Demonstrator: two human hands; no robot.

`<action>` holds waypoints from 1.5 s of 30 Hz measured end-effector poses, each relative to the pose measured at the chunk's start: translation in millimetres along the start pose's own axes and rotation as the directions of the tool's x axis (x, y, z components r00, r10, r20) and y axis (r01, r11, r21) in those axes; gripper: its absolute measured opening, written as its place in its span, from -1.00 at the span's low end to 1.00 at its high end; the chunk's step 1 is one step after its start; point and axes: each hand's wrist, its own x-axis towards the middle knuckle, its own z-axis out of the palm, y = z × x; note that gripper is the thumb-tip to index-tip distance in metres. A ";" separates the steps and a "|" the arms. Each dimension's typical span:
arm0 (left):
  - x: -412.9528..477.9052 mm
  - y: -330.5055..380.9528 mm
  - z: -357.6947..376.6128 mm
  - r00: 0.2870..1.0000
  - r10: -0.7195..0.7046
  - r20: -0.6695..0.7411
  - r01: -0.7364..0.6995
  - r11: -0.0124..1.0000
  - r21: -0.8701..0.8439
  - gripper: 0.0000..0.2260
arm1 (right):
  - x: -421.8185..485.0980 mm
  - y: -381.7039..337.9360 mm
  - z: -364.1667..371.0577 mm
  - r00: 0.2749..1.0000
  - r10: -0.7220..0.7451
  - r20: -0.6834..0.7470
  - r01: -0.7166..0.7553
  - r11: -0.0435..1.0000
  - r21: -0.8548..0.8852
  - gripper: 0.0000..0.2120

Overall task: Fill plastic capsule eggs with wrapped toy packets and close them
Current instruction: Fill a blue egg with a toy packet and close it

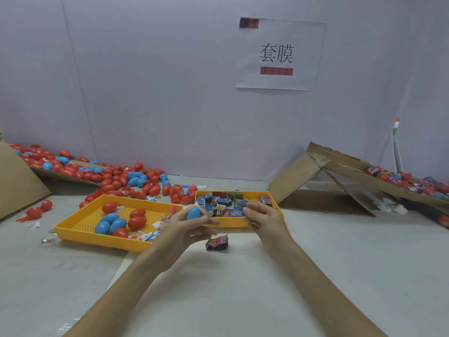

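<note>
My left hand (187, 227) grips a blue capsule egg (193, 213) above the table, in front of two yellow trays. My right hand (262, 218) hovers just right of it with loosely curled fingers and holds nothing that I can see. The left yellow tray (73, 226) holds red and blue eggs (114, 221) and a few small packets. The right yellow tray (279, 210) is filled with wrapped toy packets (222, 203). One pink and black packet (217, 243) lies on the table below my hands.
A heap of red and blue eggs (126, 180) spills from a cardboard box (14, 181) at the back left. At the right, a tilted cardboard box (340, 171) holds finished wrapped eggs (408, 182). A paper sign (279, 54) hangs on the wall.
</note>
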 end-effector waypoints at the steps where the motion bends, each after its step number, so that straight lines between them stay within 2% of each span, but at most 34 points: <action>1: 0.2 -2.4 -1.0 0.999 0.015 -0.046 -0.013 0.998 0.056 -0.85 | 0.8 -0.3 -1.6 1.000 0.017 0.018 -0.017 1.000 0.004 -0.89; 3: 1.7 -4.6 0.6 0.995 0.039 -0.096 -0.026 0.991 0.130 -0.83 | 0.6 1.4 0.3 0.998 0.021 0.056 -0.020 1.000 -0.012 -0.89; 5: 5.3 -4.6 4.1 0.995 0.014 -0.098 -0.003 0.994 0.109 -0.79 | -1.9 2.9 5.5 0.996 0.012 0.093 -0.009 1.000 -0.027 -0.90; 7: 8.0 -4.0 8.0 0.996 -0.022 -0.081 0.029 0.996 0.082 -0.85 | -4.0 3.5 8.5 0.992 -0.004 0.123 0.010 0.999 -0.050 -0.90; 9: 5.7 -5.0 11.7 0.998 -0.022 -0.052 0.030 0.990 0.140 -0.88 | -5.8 4.1 9.7 0.988 -0.032 0.151 0.045 0.995 -0.086 -0.91; 12: -2.4 -6.5 15.1 0.999 0.036 0.009 -0.037 0.969 0.246 -0.71 | -8.9 5.1 12.6 0.980 -0.047 0.191 0.075 0.987 -0.142 -0.91; 16: -5.3 -5.4 15.6 0.994 0.107 0.005 -0.103 0.941 0.323 -0.81 | -12.1 3.8 15.4 0.976 -0.040 0.216 0.081 0.979 -0.187 -0.94; 19: -4.9 -6.0 14.1 0.992 0.124 0.005 -0.118 0.924 0.363 -0.79 | -13.0 3.3 15.2 0.974 -0.035 0.225 0.085 0.973 -0.216 -0.92; 25: -2.9 -7.0 12.2 0.987 0.148 -0.066 -0.116 0.931 0.347 -0.78 | -12.9 5.1 14.8 0.966 -0.076 0.248 0.146 0.950 -0.277 -0.91; 30: -2.1 -6.6 12.2 0.976 0.182 -0.118 -0.137 0.938 0.318 -0.87 | -11.8 7.2 14.6 0.964 -0.109 0.242 0.192 0.917 -0.350 -0.92; 34: -2.8 -2.1 12.7 0.973 0.170 -0.154 -0.134 0.967 0.217 -0.77 | -10.7 7.8 15.5 0.975 -0.107 0.193 0.173 0.912 -0.373 -0.91; 40: -1.9 -4.6 13.1 0.968 0.184 -0.173 -0.118 0.935 0.335 -0.87 | -13.8 6.9 16.7 0.958 -0.095 0.271 0.192 0.912 -0.362 -0.93; 45: -2.1 -3.2 12.2 0.967 0.174 -0.185 -0.119 0.954 0.274 -0.90 | -12.9 5.2 15.1 0.961 -0.067 0.268 0.157 0.931 -0.329 -0.91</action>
